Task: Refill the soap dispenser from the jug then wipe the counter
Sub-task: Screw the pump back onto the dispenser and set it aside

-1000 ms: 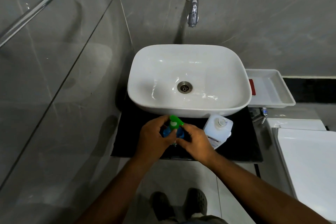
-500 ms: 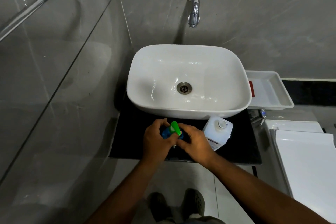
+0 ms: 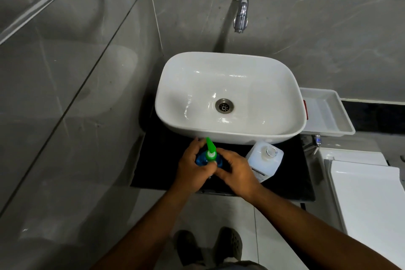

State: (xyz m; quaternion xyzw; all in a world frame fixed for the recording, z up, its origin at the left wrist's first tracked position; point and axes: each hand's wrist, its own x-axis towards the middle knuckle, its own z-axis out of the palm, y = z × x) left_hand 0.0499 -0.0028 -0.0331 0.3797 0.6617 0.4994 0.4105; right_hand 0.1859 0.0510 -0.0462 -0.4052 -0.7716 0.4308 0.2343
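Dispenser: one blue soap dispenser [image 3: 200, 159] with a green pump head [image 3: 211, 150], standing on the black counter [image 3: 162, 160] just in front of the basin, between the two hands.
Pump spout: one, green, pointing up and away toward the basin's front wall.
Left hand [image 3: 191, 167]: fingers curled round the dispenser's left side, thumb near the base of the green pump — gripping the bottle.
Right hand [image 3: 235, 172]: fingers curled in toward the dispenser's right side, fingertips at the pump collar; whether they pinch the collar or only touch it cannot be told.
Jug: one white translucent jug [image 3: 264, 161] with a clear round cap [image 3: 271, 151], on the counter just right of the right hand, under the basin's front right corner.
Basin: one white vessel basin [image 3: 230, 85] on the counter, one metal drain [image 3: 224, 105] in its middle.
Tap: one chrome wall tap [image 3: 241, 4] above the basin.
Tray: one white tray [image 3: 324, 112] right of the basin — a small red item [image 3: 305, 109] at its left edge.
Shoes: two [image 3: 208, 245], on the light floor below the counter.
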